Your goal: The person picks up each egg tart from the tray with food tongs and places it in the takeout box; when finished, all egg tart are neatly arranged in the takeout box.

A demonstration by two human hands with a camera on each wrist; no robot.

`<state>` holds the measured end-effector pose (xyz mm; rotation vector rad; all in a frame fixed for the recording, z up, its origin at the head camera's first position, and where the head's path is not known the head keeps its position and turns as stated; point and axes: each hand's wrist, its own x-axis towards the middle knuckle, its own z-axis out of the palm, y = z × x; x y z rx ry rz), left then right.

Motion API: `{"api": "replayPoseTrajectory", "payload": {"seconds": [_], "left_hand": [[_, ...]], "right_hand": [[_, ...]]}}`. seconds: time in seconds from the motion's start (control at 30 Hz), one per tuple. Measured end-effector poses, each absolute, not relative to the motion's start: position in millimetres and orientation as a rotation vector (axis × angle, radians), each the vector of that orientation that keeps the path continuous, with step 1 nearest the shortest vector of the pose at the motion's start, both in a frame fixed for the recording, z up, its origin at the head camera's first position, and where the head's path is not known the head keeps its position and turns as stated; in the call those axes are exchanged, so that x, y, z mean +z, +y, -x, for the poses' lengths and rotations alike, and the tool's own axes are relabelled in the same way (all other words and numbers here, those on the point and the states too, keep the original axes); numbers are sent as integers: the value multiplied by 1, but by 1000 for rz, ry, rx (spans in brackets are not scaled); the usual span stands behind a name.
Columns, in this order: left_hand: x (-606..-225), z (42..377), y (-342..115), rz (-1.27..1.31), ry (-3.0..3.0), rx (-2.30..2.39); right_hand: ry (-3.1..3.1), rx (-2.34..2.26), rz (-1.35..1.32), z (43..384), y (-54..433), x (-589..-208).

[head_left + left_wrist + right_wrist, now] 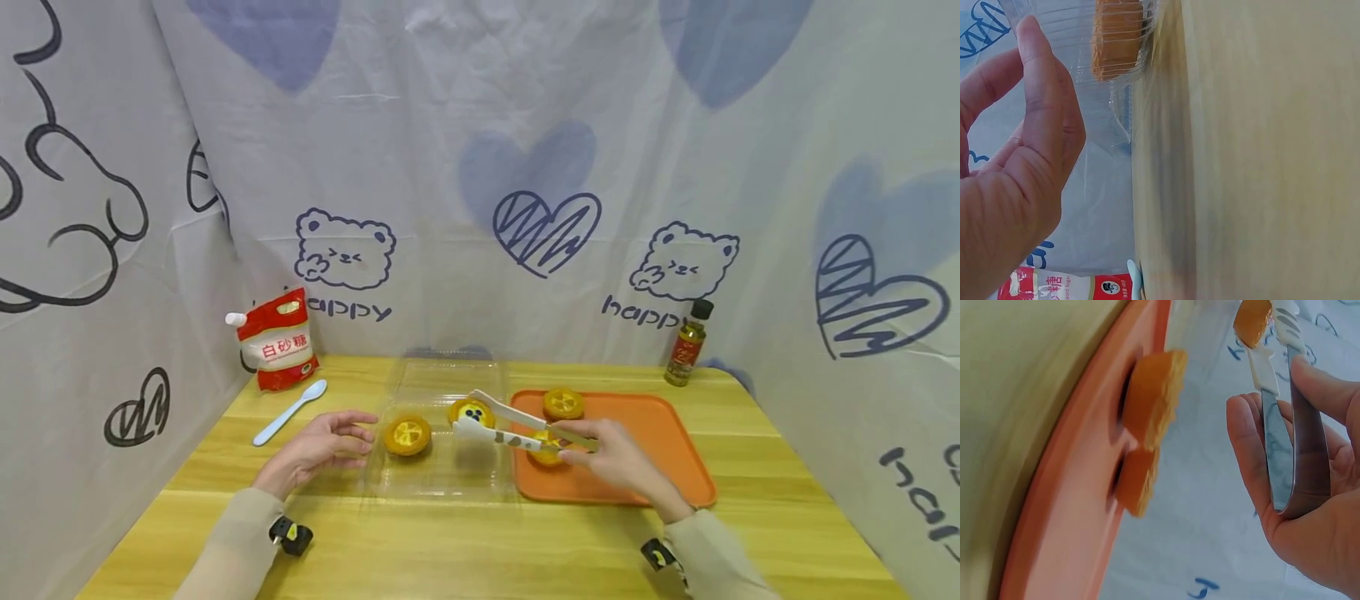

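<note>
My right hand (611,454) grips metal tongs (1310,456) with white tips. Between those tips a tart (474,412) with dark berries on top is held over the right half of a clear plastic container (442,481). Another tart (407,436), topped with yellow fruit pieces, sits in the container's left half. At the container's left edge is my left hand (330,446), its fingers loosely bent and holding nothing; in the left wrist view a fingertip (1027,28) overlaps the clear plastic.
An orange tray (660,450) on the right bears two more tarts, one at the back (563,404) and one (545,457) partly behind the tongs. A sugar bag (281,342) and a pale blue spoon (288,413) are at left. A bottle (686,346) stands back right.
</note>
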<state>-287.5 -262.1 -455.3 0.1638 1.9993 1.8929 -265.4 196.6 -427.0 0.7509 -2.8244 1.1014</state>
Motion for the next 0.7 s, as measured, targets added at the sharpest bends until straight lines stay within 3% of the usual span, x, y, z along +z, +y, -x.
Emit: {"api": "replayPoseTrajectory", "payload": {"seconds": [0.7], "left_hand": [[-460, 288, -263, -152, 1993, 1906]], "right_hand": [[-2964, 1039, -1037, 271, 145, -427]]}}
